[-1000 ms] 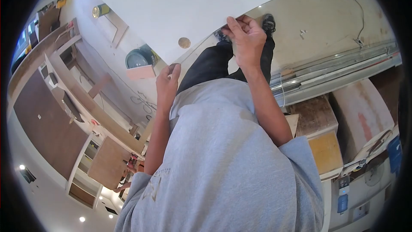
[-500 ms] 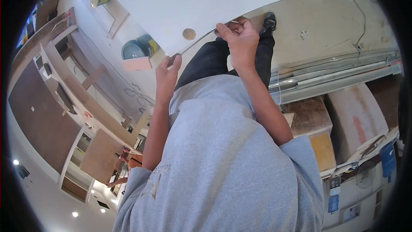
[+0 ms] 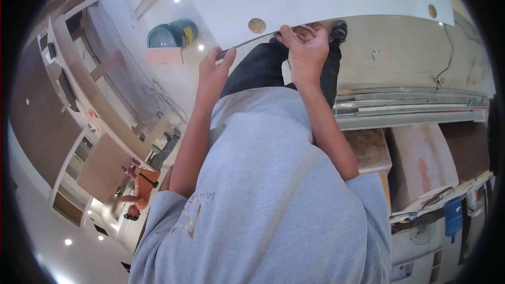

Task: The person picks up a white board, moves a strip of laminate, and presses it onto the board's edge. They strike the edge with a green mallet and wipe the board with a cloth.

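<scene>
A large white panel [image 3: 326, 0] with two round brown-toned cutouts lies across the top of the view. Along its near edge runs a thin dark strip [image 3: 243, 44], possibly edging. My left hand [image 3: 214, 71] pinches the strip's end at the panel's left corner, thumb and fingers together. Further right, my right hand [image 3: 306, 52] is closed at the same edge, thumb on top and fingers curled; a thin pale piece shows between them. What lies under those fingers is partly hidden.
A green bucket [image 3: 181, 34] stands left of the panel behind a pinkish block [image 3: 164, 56]. Metal profiles [image 3: 410, 106] lie at right, near brown and white boards [image 3: 421, 158]. A person in orange [image 3: 143, 188] works at lower left. Cables [image 3: 163, 100] trail on the floor.
The view has shifted, so panel and bucket appear lower and the person in orange shows more fully. Both hands keep their hold at the panel edge, with little movement relative to it.
</scene>
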Demonstrator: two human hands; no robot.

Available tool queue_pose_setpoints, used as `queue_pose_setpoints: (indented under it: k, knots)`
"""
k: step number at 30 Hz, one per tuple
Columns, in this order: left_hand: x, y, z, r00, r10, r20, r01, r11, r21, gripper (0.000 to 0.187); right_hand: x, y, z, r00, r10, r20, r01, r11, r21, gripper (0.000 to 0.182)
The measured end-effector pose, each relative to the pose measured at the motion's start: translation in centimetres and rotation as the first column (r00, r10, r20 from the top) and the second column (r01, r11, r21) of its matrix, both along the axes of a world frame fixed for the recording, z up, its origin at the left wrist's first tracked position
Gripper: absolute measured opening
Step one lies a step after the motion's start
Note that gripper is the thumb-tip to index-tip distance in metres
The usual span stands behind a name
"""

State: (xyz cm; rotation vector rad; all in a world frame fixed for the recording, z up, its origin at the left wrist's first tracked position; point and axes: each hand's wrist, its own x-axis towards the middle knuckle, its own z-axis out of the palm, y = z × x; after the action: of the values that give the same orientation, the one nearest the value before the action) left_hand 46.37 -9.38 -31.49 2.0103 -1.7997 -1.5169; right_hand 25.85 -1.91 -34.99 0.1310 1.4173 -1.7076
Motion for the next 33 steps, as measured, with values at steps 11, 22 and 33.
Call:
queue_pose_setpoints:
  k: [11,22,33]
  knots:
    - [-0.6,0.1,0.4,0.995,0.071,-0.073,-0.068,0.997,0.035,0.052,-0.1,-0.2,0.3,0.999,0.04,-0.034,-0.04,0.999,0.015,0.052]
    - [0.8,0.2,-1.2,0.994,0.056,-0.095,-0.054,0.998,0.022,0.054,1.2,-0.4,0.7,0.993,0.11,-0.034,-0.11,0.994,-0.003,0.058]
    - [1.2,-0.5,-0.5,0.991,0.02,-0.134,-0.014,0.999,0.047,0.05,2.6,-1.1,1.7,0.988,0.154,0.0,-0.153,0.987,0.044,0.064]
